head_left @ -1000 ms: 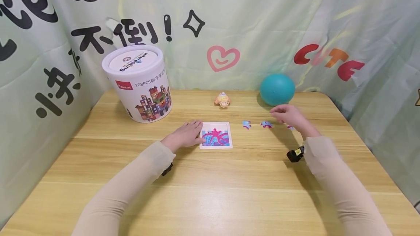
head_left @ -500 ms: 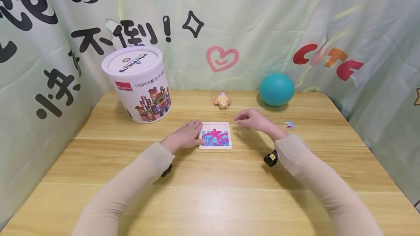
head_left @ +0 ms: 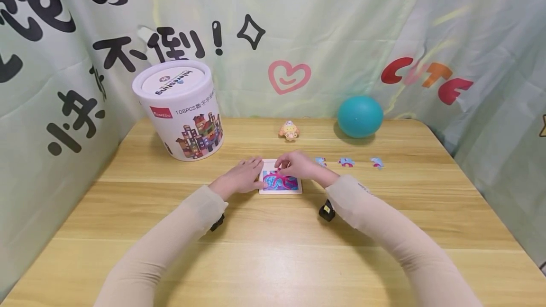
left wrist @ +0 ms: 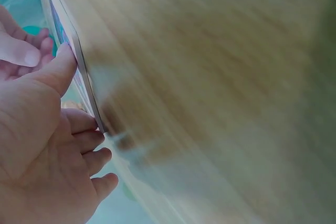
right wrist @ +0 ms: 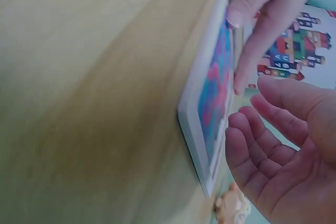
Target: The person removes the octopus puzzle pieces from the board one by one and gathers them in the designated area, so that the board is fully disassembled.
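I see pale green cloth past the far edge and both sides of the table, black characters beyond its far left corner, coloured letters beyond the far right; soft glare toward the near edge.

Right grip, earlier over loose pieces, now over puzzle board

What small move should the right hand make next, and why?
Probably move the right hand to the nearest loose jigsaw piece and pinch it: I see no piece in that hand, the puzzle tray looks partly unfilled at the top, and the left hand touches the tray.
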Demonstrator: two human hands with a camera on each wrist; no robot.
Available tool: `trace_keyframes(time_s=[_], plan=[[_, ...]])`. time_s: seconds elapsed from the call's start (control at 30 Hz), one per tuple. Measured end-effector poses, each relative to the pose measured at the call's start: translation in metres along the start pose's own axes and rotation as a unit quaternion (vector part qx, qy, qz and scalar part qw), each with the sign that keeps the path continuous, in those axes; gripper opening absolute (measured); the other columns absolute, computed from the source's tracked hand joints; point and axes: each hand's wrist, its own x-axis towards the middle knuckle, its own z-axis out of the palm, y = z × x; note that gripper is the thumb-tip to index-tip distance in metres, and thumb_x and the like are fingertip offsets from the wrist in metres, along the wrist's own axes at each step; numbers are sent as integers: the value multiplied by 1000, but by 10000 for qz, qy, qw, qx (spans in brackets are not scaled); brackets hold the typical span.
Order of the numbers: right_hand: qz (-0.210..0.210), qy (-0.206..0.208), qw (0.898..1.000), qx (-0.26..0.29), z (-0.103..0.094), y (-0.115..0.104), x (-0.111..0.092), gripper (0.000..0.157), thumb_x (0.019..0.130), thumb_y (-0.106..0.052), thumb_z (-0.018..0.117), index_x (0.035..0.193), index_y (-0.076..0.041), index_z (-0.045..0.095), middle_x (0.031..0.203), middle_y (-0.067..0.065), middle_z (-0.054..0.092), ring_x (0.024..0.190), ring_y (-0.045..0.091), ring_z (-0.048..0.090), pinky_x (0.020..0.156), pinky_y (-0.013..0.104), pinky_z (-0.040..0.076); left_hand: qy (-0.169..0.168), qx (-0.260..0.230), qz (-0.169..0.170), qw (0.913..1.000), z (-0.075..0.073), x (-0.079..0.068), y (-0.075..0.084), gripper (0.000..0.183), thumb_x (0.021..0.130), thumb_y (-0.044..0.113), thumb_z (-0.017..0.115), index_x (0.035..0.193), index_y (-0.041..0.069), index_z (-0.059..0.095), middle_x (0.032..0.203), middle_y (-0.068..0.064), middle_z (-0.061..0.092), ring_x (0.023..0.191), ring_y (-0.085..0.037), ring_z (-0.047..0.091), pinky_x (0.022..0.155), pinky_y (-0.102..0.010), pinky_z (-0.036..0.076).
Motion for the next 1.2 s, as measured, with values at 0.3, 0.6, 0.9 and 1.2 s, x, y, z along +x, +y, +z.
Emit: trace_keyframes(time_s=[0.3, 0.6, 0.9, 1.2], plan=[[176, -115, 9994, -292, 14, -2, 15, 10, 83, -8, 67, 92, -3, 66, 74, 0, 60, 66, 11, 53, 63, 23, 45, -4, 79, 47, 10000, -1, 0, 2, 77, 93, 47, 45, 144, -4, 19, 150, -18, 14, 137, -30, 11, 109, -46, 13], [326, -83, 9985, -432, 18, -6, 20, 7, 82, -5, 67, 89, -4, 64, 78, 1, 60, 72, 13, 54, 69, 25, 47, -59, 89, -25, 9999, 0, 2, 0, 76, 94, 47, 45, 145, -2, 18, 151, -17, 12, 137, -30, 10, 110, -45, 12], [459, 109, 9983, 332, 16, -5, 20, 2, 85, -2, 63, 86, -1, 61, 75, 4, 57, 64, 12, 50, 58, 22, 44, -15, 96, 29, 9999, -1, 0, 0, 77, 93, 48, 44, 145, -3, 18, 151, -17, 11, 137, -31, 10, 110, -44, 12], [712, 139, 9937, 855, 16, -2, 18, 4, 88, -6, 61, 87, -2, 63, 73, 3, 59, 61, 11, 49, 54, 21, 42, -15, 63, 9, 10000, -2, -1, 1, 77, 93, 48, 45, 144, -3, 19, 151, -17, 11, 137, -31, 10, 110, -44, 12]])
